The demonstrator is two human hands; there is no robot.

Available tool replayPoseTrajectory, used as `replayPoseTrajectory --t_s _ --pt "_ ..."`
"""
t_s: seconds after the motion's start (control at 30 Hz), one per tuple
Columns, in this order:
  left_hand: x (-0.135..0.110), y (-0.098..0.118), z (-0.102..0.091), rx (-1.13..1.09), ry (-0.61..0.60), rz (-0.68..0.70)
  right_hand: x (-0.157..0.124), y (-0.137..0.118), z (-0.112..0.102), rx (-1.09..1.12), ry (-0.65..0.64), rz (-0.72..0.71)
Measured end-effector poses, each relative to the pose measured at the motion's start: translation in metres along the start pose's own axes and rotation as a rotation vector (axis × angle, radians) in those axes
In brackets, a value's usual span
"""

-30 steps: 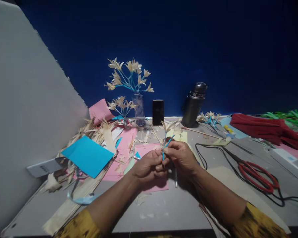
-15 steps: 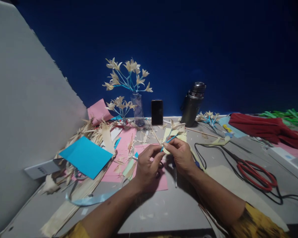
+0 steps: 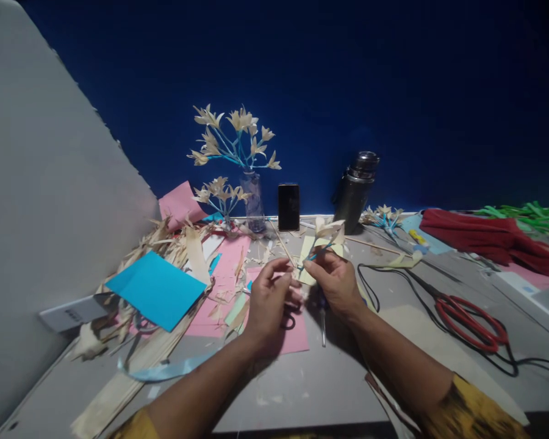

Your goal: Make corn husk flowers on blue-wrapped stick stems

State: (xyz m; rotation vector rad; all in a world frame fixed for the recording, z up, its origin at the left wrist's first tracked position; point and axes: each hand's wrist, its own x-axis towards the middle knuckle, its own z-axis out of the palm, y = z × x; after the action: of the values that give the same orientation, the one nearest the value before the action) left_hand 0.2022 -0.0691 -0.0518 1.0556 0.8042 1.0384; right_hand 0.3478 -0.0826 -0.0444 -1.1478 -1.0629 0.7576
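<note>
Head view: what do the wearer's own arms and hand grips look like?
Left-hand grip and right-hand grip: bare, no gloves, rings or watch visible. Left sleeve and right sleeve: yellow, dark blotches plainest on the right.

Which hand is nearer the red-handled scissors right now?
Right. The right hand, pinching the flower, is left of the red-handled scissors; the left hand is farther left, over the pink paper.
</note>
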Motion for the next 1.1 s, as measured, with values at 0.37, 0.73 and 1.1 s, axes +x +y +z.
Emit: replayPoseTrajectory --t_s 0.37,0.73,1.1 --pt "0.000 -0.001 -0.001 0.290 0.016 0.164 -0.001 0.001 0.004 0.092 0.029 0.133" --pt "0.007 0.008 -0.010 -0.173 -0.232 -0.285 0.005 0.003 -0.003 0.185 -0.098 0.120" --pt "0.007 0.006 -0.009 -0.116 -0.213 -0.255 -0.002 -0.008 0.002 -0.108 -0.140 -0.032"
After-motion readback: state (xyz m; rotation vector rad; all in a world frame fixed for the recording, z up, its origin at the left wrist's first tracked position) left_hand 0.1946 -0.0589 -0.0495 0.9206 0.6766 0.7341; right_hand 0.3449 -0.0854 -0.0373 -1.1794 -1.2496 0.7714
